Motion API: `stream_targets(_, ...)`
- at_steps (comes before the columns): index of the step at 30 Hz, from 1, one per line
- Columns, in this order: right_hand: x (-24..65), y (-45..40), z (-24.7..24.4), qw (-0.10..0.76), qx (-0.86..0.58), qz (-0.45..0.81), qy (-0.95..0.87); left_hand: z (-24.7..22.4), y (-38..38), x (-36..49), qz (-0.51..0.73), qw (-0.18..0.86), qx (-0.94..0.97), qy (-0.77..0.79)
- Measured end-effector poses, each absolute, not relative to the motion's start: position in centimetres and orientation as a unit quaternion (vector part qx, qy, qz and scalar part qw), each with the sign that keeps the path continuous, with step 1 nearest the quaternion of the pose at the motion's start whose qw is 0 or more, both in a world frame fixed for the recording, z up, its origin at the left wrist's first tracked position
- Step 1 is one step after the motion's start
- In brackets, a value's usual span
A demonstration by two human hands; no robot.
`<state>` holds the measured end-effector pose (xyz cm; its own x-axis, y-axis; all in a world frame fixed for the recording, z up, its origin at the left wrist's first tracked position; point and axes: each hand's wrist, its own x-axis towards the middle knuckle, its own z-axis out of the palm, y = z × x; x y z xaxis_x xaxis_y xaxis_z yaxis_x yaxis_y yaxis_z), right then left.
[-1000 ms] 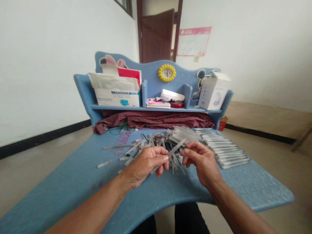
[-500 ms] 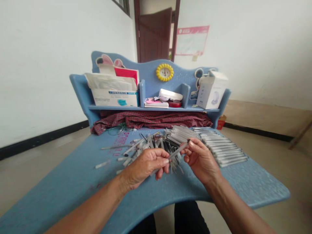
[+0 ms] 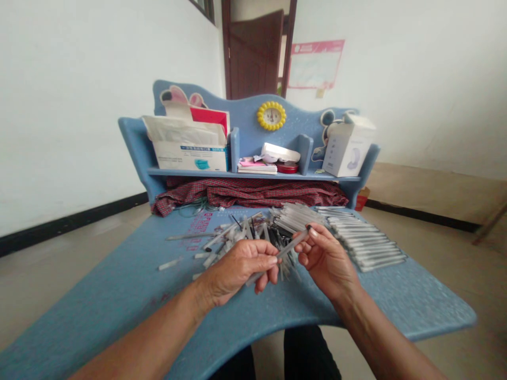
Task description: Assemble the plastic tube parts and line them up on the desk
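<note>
1. Pen parts (image 3: 228,247) lie before the cloth (image 3: 237,194).
2. Aligned pens (image 3: 370,245) lie right of them, toward the right edge of the bench (image 3: 277,311).
3. The cloth lies under the shelf (image 3: 182,173).
4. The shelf holds the mask box (image 3: 190,157) left, the carton (image 3: 346,150) right.

A plain room, perhaps at home — a child's blue bench (image 3: 412,306) with a shelf (image 3: 253,174), cartoon cutouts (image 3: 327,126) and a yellow toy clock (image 3: 271,116) suggests so. White walls (image 3: 106,95), a brown door (image 3: 255,55) and a pink-edged poster (image 3: 316,64) — nothing marks its exact use.
</note>
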<state>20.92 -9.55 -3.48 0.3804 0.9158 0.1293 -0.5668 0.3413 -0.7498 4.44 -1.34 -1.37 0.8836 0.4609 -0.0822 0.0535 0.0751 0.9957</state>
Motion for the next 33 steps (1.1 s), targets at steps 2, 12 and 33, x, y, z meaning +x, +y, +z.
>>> stream_targets(2, 21.2, -9.7, -3.5, 0.772, -0.33, 0.45, -0.304, -1.3, -1.3, 4.3, 0.137, 0.726, 0.645, 0.192)
stream_targets(12, 25.1, -12.6, -1.1, 0.551, -0.51, 0.379, -0.541, -1.2, -0.8, 3.9, 0.056, 0.716, 0.675, 0.173)
stream_targets(33, 25.9, -13.8, -2.1, 0.377, -0.564, 0.397, -0.618, -1.3, -0.7, 3.8, 0.009, 0.664, 0.724, 0.185)
